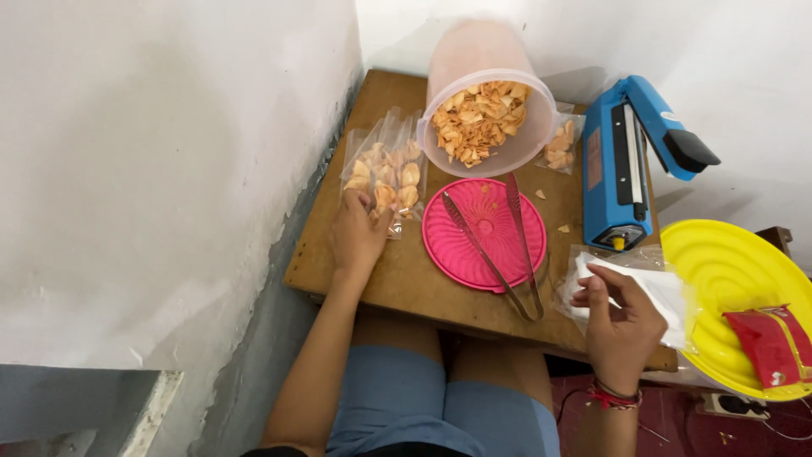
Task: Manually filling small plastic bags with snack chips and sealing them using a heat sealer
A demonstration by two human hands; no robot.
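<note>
Your left hand (357, 233) presses flat on the filled chip bags (385, 173) at ten o'clock, steadying the stack; your right hand (622, 326) pinches an empty bag (660, 288) at four o'clock, off the bench (406, 279).

Your left hand (357, 233) lies palm down at centre-left of the frame, arm stretched forward; your right hand (622, 317) hovers lower right, fingers curled, thumb and forefinger pinched
</note>
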